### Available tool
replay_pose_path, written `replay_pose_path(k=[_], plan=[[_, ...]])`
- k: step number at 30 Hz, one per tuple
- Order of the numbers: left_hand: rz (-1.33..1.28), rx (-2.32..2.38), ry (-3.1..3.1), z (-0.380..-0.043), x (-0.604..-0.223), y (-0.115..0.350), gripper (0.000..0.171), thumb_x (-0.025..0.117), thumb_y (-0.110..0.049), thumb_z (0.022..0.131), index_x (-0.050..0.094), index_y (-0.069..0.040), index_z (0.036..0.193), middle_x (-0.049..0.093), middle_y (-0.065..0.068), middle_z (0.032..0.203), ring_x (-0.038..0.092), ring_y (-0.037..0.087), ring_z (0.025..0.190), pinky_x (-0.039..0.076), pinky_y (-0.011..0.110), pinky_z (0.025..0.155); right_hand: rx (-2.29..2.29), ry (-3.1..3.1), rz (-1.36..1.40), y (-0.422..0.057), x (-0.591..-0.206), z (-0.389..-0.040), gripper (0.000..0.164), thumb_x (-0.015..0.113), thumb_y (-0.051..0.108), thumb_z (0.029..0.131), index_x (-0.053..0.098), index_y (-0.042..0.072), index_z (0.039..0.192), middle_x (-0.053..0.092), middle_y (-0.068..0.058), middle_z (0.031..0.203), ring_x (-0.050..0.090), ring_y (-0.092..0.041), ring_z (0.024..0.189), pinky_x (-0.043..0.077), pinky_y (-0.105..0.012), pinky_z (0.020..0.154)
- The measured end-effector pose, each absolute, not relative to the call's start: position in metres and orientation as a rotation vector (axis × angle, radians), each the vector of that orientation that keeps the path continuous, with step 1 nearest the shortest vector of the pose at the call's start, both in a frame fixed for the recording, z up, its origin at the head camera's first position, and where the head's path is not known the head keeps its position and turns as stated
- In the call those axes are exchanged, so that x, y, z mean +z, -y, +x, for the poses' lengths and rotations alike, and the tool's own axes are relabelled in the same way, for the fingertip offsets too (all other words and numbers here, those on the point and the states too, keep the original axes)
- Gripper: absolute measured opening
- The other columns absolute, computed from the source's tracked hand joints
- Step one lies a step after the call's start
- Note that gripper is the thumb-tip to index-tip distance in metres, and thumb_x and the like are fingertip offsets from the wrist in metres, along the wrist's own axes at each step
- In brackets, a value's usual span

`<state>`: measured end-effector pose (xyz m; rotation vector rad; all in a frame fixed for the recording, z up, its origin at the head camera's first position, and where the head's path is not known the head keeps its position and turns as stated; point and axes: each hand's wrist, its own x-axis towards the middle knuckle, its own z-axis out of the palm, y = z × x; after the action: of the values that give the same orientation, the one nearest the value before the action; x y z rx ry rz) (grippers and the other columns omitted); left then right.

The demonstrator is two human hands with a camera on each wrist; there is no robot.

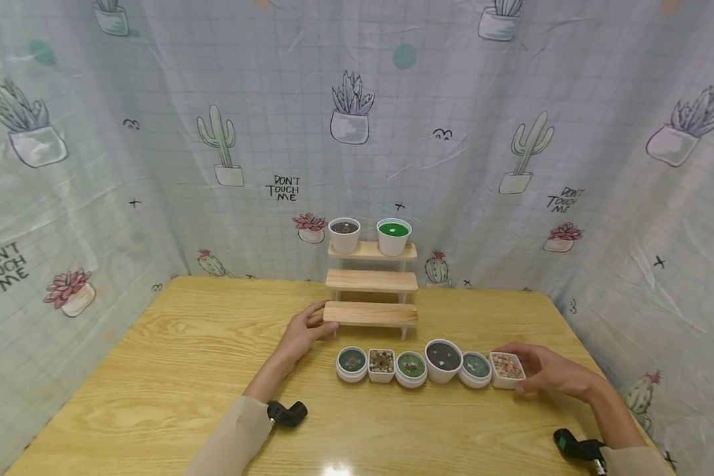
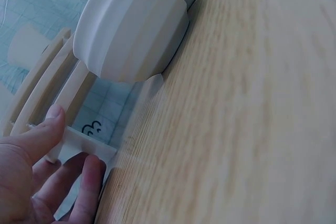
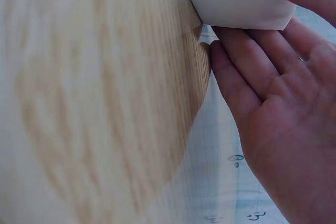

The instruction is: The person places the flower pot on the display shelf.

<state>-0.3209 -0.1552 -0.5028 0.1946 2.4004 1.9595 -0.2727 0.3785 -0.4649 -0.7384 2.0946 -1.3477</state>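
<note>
My left hand (image 1: 298, 336) holds the left end of the lowest step of a three-tier wooden stand (image 1: 371, 313). In the left wrist view the thumb (image 2: 52, 121) lies on the step's front edge, with the other fingers curled behind the clear leg (image 2: 90, 143). At the right end of a row of pots, my right hand (image 1: 558, 371) grips a square white pot (image 1: 508, 370) of pale pinkish pebbles, thumb at its front and fingers at its back. Up close, the right wrist view shows the fingers right at the pot's white wall (image 3: 236, 1).
A dark-filled pot (image 1: 344, 238) and a green-topped pot (image 1: 394, 239) stand on the top step. Along the row before the stand are round pots (image 1: 352, 367), a square pebble pot (image 1: 381, 367) and a taller dark-filled pot (image 1: 443, 362). A printed curtain (image 1: 274, 119) surrounds the wooden table (image 1: 202, 370).
</note>
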Motion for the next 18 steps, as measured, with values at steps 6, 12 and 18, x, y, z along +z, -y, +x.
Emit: replay_pose_path(k=[6, 12, 18], plan=[[0.218, 1.928, -2.427, -0.3190, -0.5039, 0.1557, 0.076, 0.078, -0.028, 0.094, 0.041, -0.013, 0.159, 0.069, 0.017, 0.136, 0.069, 0.027, 0.122, 0.048, 0.045, 0.109, -1.366, -2.062, -0.742, -0.3797, -0.4713, -0.2725, 0.063, 0.067, -0.002, 0.095, 0.038, -0.008, 0.151, 0.059, 0.015, 0.139, 0.059, -0.002, 0.117, 0.049, -0.019, 0.096], [0.195, 1.932, -2.418, -0.3178, -0.5001, 0.1558, 0.076, 0.077, -0.029, 0.095, 0.040, -0.014, 0.160, 0.068, 0.017, 0.138, 0.067, 0.028, 0.125, 0.045, 0.049, 0.113, -1.386, -2.059, -0.745, -0.3784, -0.4722, -0.2737, 0.061, 0.066, -0.003, 0.095, 0.040, -0.007, 0.150, 0.062, 0.011, 0.137, 0.061, -0.004, 0.115, 0.050, -0.020, 0.095], [0.204, 1.924, -2.410, -0.3181, -0.4990, 0.1554, 0.075, 0.076, -0.029, 0.096, 0.039, -0.015, 0.160, 0.067, 0.016, 0.139, 0.065, 0.029, 0.128, 0.043, 0.051, 0.114, -1.403, -2.066, -0.750, -0.3791, -0.4680, -0.2739, 0.061, 0.066, -0.003, 0.096, 0.038, -0.010, 0.150, 0.062, 0.010, 0.136, 0.062, -0.003, 0.114, 0.051, -0.021, 0.094]])
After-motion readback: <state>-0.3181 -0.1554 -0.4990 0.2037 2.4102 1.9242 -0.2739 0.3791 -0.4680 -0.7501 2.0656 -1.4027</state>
